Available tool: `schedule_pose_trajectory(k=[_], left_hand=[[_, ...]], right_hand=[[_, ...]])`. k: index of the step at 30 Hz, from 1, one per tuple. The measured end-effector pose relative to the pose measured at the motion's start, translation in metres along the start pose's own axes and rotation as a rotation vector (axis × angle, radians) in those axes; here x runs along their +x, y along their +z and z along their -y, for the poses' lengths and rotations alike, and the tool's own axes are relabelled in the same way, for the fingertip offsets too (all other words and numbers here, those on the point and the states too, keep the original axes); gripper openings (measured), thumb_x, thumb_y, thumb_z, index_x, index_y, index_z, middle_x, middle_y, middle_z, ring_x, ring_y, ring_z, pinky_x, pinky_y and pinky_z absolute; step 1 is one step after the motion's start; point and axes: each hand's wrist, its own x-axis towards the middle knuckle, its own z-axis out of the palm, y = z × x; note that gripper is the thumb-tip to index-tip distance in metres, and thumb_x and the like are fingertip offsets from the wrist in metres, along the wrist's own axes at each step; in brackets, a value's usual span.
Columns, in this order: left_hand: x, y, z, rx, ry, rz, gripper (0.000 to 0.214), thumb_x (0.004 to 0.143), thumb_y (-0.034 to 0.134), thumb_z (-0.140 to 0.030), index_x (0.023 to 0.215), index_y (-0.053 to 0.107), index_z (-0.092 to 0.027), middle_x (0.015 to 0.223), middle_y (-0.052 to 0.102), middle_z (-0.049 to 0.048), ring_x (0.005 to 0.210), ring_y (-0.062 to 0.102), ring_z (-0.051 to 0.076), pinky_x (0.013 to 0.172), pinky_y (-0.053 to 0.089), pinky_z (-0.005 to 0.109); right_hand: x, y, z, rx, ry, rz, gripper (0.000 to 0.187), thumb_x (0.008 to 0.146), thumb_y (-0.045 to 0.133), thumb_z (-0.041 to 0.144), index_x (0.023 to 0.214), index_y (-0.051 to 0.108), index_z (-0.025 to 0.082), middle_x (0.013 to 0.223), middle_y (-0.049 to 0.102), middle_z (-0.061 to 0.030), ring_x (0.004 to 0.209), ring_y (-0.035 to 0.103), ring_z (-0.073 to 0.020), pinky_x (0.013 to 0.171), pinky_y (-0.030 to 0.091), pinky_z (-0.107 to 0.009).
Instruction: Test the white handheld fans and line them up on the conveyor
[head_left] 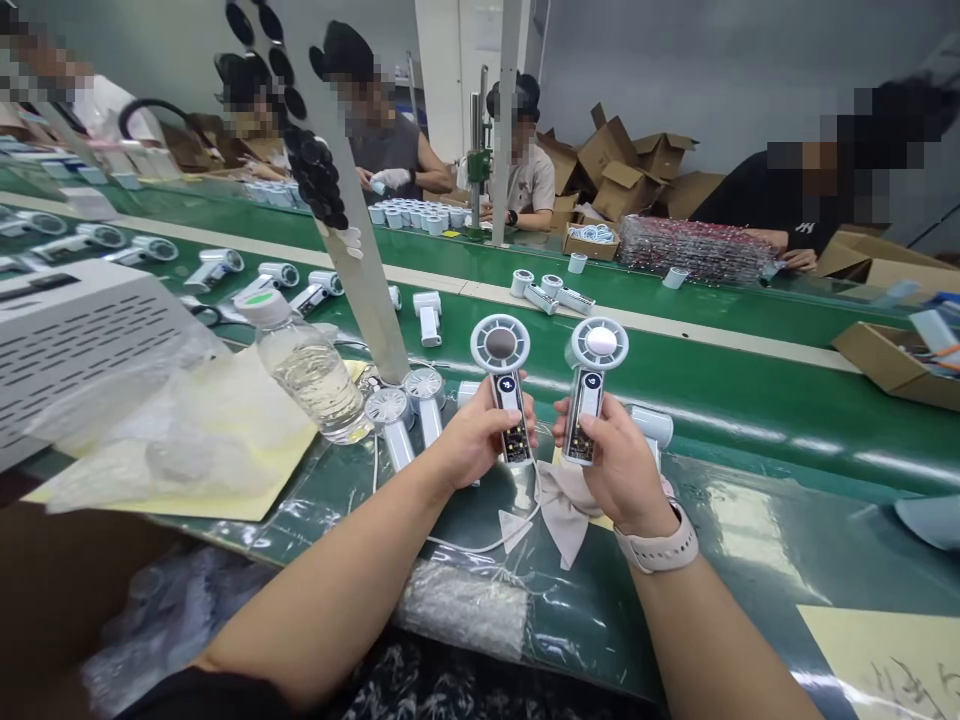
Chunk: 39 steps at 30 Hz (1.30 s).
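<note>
My left hand [476,440] is closed round the handle of a white handheld fan [501,372] held upright, its round head showing a grey centre and a lit display on the handle. My right hand [611,455] grips a second white handheld fan [595,375] upright beside it, with a white centre and a lit display too. Both fans hover over the green table edge [750,560]. A white cable [480,545] and a pale cloth [562,505] lie under my hands. Two more fans [409,405] rest just left of my left hand.
A water bottle [304,365] lies tilted on yellow paper with plastic bags [172,430] at the left. A white perforated box [67,335] stands far left. Several fans lie on the green conveyor [750,370]. Other people work across it, among cardboard boxes [622,165]. An open box [892,360] sits at right.
</note>
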Motion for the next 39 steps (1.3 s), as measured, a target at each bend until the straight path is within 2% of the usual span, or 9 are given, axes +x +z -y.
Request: schedule_pose_trajectory(k=[2, 4, 8, 14, 18, 21, 25, 35, 39], left_hand=[[-0.003, 0.002, 0.001, 0.049, 0.019, 0.082, 0.056, 0.068, 0.088, -0.031, 0.113, 0.055, -0.024, 0.085, 0.062, -0.0034, 0.072, 0.063, 0.013, 0.069, 0.052, 0.031], [-0.004, 0.002, 0.003, 0.101, 0.019, 0.115, 0.053, 0.072, 0.086, -0.035, 0.111, 0.053, -0.022, 0.086, 0.062, -0.0025, 0.071, 0.063, 0.014, 0.069, 0.052, 0.032], [-0.002, 0.001, 0.004, 0.147, 0.062, 0.112, 0.05, 0.076, 0.083, -0.043, 0.106, 0.05, -0.02, 0.08, 0.063, -0.0021, 0.067, 0.063, 0.013, 0.065, 0.052, 0.031], [-0.001, -0.002, 0.005, 0.176, 0.085, 0.138, 0.048, 0.078, 0.081, -0.045, 0.106, 0.05, -0.021, 0.081, 0.064, -0.0017, 0.068, 0.065, 0.014, 0.07, 0.054, 0.034], [0.0, -0.003, 0.007, 0.2, 0.087, 0.099, 0.048, 0.077, 0.082, -0.045, 0.103, 0.05, -0.02, 0.083, 0.061, -0.0022, 0.068, 0.064, 0.014, 0.069, 0.053, 0.034], [-0.001, -0.001, 0.005, 0.118, 0.051, 0.067, 0.049, 0.074, 0.083, -0.038, 0.107, 0.051, -0.021, 0.088, 0.06, -0.002, 0.07, 0.064, 0.014, 0.066, 0.052, 0.032], [-0.002, 0.0, 0.003, 0.025, 0.028, 0.085, 0.055, 0.07, 0.083, -0.033, 0.114, 0.053, -0.023, 0.089, 0.061, -0.0019, 0.072, 0.064, 0.015, 0.067, 0.053, 0.033], [-0.003, 0.001, 0.003, 0.088, 0.045, 0.065, 0.049, 0.07, 0.078, -0.022, 0.11, 0.05, -0.023, 0.087, 0.06, -0.0033, 0.07, 0.063, 0.014, 0.067, 0.051, 0.033], [-0.001, -0.001, 0.004, 0.119, 0.047, 0.026, 0.046, 0.07, 0.075, -0.024, 0.108, 0.051, -0.023, 0.084, 0.061, -0.0036, 0.068, 0.062, 0.014, 0.067, 0.048, 0.032]], right_hand=[[-0.002, 0.002, -0.001, 0.026, -0.005, 0.028, 0.025, 0.076, 0.072, 0.03, 0.098, 0.062, 0.023, 0.095, 0.068, -0.0019, 0.075, 0.062, -0.0165, 0.07, 0.054, -0.035], [-0.005, 0.003, -0.001, 0.041, -0.01, 0.06, 0.029, 0.077, 0.072, 0.033, 0.102, 0.06, 0.024, 0.096, 0.068, -0.0024, 0.077, 0.064, -0.0183, 0.07, 0.056, -0.037], [-0.007, 0.003, 0.0, 0.022, 0.02, 0.093, 0.034, 0.079, 0.074, 0.039, 0.106, 0.059, 0.025, 0.097, 0.067, -0.003, 0.075, 0.063, -0.0184, 0.069, 0.056, -0.038], [-0.005, 0.004, -0.003, 0.022, 0.046, 0.075, 0.035, 0.078, 0.073, 0.036, 0.107, 0.058, 0.025, 0.094, 0.067, -0.0022, 0.073, 0.062, -0.0176, 0.069, 0.053, -0.036], [-0.005, 0.004, -0.006, 0.012, 0.042, 0.048, 0.033, 0.077, 0.073, 0.037, 0.104, 0.057, 0.025, 0.092, 0.067, -0.0013, 0.072, 0.062, -0.0176, 0.065, 0.053, -0.036], [-0.004, 0.003, -0.008, 0.013, 0.055, 0.045, 0.033, 0.078, 0.073, 0.04, 0.103, 0.057, 0.025, 0.093, 0.067, -0.0009, 0.071, 0.063, -0.0174, 0.065, 0.055, -0.036], [-0.004, 0.004, -0.009, 0.05, 0.077, 0.021, 0.033, 0.077, 0.073, 0.038, 0.102, 0.058, 0.024, 0.092, 0.068, -0.0012, 0.07, 0.063, -0.0169, 0.061, 0.054, -0.034], [-0.004, 0.005, -0.011, 0.02, 0.072, 0.013, 0.03, 0.078, 0.071, 0.038, 0.1, 0.057, 0.024, 0.092, 0.069, -0.0012, 0.071, 0.064, -0.0169, 0.063, 0.055, -0.034], [-0.004, 0.005, -0.011, -0.002, 0.063, 0.007, 0.027, 0.08, 0.07, 0.041, 0.096, 0.056, 0.024, 0.085, 0.068, -0.0001, 0.065, 0.062, -0.0161, 0.056, 0.052, -0.031]])
